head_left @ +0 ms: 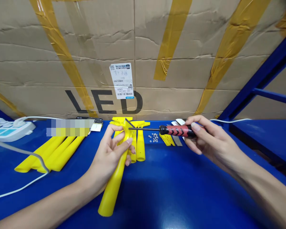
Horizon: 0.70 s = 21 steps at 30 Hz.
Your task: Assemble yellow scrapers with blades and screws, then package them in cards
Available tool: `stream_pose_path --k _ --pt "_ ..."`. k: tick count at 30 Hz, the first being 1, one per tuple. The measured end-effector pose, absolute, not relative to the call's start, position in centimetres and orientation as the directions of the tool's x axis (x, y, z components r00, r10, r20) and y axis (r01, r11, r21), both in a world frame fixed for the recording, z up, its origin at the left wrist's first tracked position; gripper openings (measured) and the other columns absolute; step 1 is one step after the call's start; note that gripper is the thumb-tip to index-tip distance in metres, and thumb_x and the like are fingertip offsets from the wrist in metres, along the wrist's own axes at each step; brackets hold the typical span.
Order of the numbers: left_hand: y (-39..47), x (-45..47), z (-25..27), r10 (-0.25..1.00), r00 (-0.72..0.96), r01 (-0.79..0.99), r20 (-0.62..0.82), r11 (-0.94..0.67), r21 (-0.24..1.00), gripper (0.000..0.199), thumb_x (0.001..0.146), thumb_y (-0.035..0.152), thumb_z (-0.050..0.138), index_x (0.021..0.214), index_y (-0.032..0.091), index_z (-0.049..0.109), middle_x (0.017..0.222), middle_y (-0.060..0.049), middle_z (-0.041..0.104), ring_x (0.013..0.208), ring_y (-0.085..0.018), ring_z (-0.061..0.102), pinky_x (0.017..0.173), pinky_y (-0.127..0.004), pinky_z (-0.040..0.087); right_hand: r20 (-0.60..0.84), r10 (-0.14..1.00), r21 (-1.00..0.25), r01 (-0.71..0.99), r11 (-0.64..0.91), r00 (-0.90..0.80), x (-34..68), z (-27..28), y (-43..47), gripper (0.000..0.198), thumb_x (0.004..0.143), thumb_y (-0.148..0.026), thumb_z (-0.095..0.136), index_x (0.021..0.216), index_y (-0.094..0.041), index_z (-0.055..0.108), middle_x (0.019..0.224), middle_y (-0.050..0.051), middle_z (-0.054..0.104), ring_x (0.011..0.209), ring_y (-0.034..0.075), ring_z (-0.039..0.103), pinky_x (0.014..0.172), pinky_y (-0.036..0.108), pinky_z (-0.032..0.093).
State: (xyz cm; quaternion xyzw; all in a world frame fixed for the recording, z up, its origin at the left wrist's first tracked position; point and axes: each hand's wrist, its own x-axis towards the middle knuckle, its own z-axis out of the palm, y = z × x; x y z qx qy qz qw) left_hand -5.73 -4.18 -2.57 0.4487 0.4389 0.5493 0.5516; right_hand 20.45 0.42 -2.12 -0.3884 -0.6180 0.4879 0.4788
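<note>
My left hand (pixel 116 146) is closed around a yellow plastic scraper handle (pixel 113 187), held tilted with its wide round end toward me. A dark thin blade (pixel 130 123) shows at the handle's head. My right hand (pixel 205 133) grips a screwdriver (pixel 178 130) with a red and black handle. Its shaft lies level, and the tip meets the side of the yellow head. Whether a screw sits under the tip is too small to tell. Behind my left hand, more yellow handles (pixel 140 146) lie on the blue table.
Small metal nuts or screws (pixel 153 137) lie scattered near yellow strips (pixel 166 139) and grey blades (pixel 177 141). On the left are several yellow tubes (pixel 69 152), a white power strip (pixel 14 130) and a white cable (pixel 21 191). A taped cardboard box (pixel 145 41) stands behind; a blue metal frame (pixel 259 76) is at right.
</note>
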Motion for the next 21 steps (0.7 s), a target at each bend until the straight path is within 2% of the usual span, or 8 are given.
stream_pose_path --k 2,6,8,11,14,16,18,21 --pt "-4.24 -5.68 -2.65 1.000 0.022 -0.207 0.011 -0.007 0.978 0.041 0.083 0.027 0.076 0.100 0.027 0.038 0.071 0.005 0.063 0.051 -0.010 0.054 0.044 -0.018 0.045 0.202 0.961 -0.967 0.114 0.226 -0.190 20.47 -2.11 0.44 0.037 0.096 -0.060 0.053 0.092 -0.023 0.059 0.057 -0.004 0.054 0.036 0.008 0.039 0.037 0.022 0.029" --pt "-4.13 -5.80 -2.44 1.000 -0.010 -0.215 0.010 -0.012 0.977 0.046 0.078 0.027 0.080 0.099 0.027 0.039 0.074 0.005 0.062 0.050 -0.008 0.054 0.044 -0.018 0.045 0.185 0.941 -0.978 0.036 0.203 -0.282 20.60 -1.80 0.18 0.029 0.089 -0.051 0.068 0.101 -0.025 0.062 0.079 0.001 0.064 0.060 0.015 0.058 0.053 0.028 0.048" --pt "-4.04 -5.85 -2.41 1.000 -0.012 -0.218 0.002 -0.004 0.976 0.047 0.077 0.027 0.082 0.098 0.027 0.040 0.075 0.005 0.062 0.051 -0.008 0.054 0.046 -0.018 0.045 0.209 0.926 -0.976 -0.006 0.218 -0.314 20.67 -1.67 0.09 0.030 0.084 -0.043 0.076 0.105 -0.028 0.061 0.079 0.000 0.063 0.066 0.017 0.059 0.057 0.029 0.049" --pt "-4.04 -5.75 -2.79 1.000 0.008 -0.211 -0.014 0.015 0.977 0.045 0.080 0.028 0.079 0.099 0.027 0.039 0.074 0.005 0.062 0.052 -0.009 0.055 0.045 -0.018 0.045 0.239 0.946 -0.962 0.078 0.261 -0.221 20.59 -1.81 0.26 0.028 0.090 -0.050 0.068 0.101 -0.026 0.060 0.055 -0.006 0.049 0.043 0.010 0.042 0.041 0.023 0.033" --pt "-4.16 -5.63 -3.23 0.999 0.034 -0.186 -0.029 0.034 0.982 0.041 0.084 0.028 0.075 0.100 0.028 0.038 0.071 0.005 0.063 0.052 -0.010 0.054 0.044 -0.018 0.044 0.216 0.967 -0.952 0.191 0.240 -0.136 20.49 -2.06 0.59 0.041 0.094 -0.063 0.054 0.093 -0.023 0.060 0.052 -0.005 0.049 0.035 0.007 0.033 0.034 0.022 0.022" --pt "-4.20 -5.64 -3.27 0.999 0.034 -0.178 -0.028 0.034 0.983 0.039 0.085 0.027 0.074 0.101 0.028 0.038 0.069 0.005 0.063 0.052 -0.009 0.053 0.045 -0.017 0.045 0.202 0.963 -0.959 0.163 0.231 -0.178 20.63 -2.06 0.67 0.039 0.094 -0.062 0.056 0.092 -0.023 0.060 0.064 -0.001 0.059 0.042 0.010 0.046 0.038 0.023 0.036" --pt "-4.19 -5.69 -3.11 0.999 0.020 -0.185 -0.025 0.028 0.982 0.040 0.085 0.025 0.074 0.100 0.027 0.037 0.071 0.005 0.063 0.052 -0.008 0.053 0.047 -0.017 0.045 0.223 0.936 -0.960 0.106 0.259 -0.272 20.89 -1.90 0.58 0.030 0.091 -0.052 0.066 0.100 -0.025 0.061 0.079 0.002 0.066 0.059 0.015 0.060 0.054 0.028 0.051" --pt "-4.17 -5.69 -2.83 1.000 0.010 -0.194 -0.028 0.030 0.981 0.041 0.083 0.024 0.075 0.099 0.027 0.037 0.072 0.006 0.062 0.052 -0.008 0.053 0.046 -0.017 0.044 0.296 0.892 -0.926 0.125 0.355 -0.342 21.06 -1.57 0.30 0.026 0.090 -0.041 0.071 0.107 -0.024 0.061 0.081 0.003 0.069 0.068 0.016 0.064 0.065 0.030 0.054"
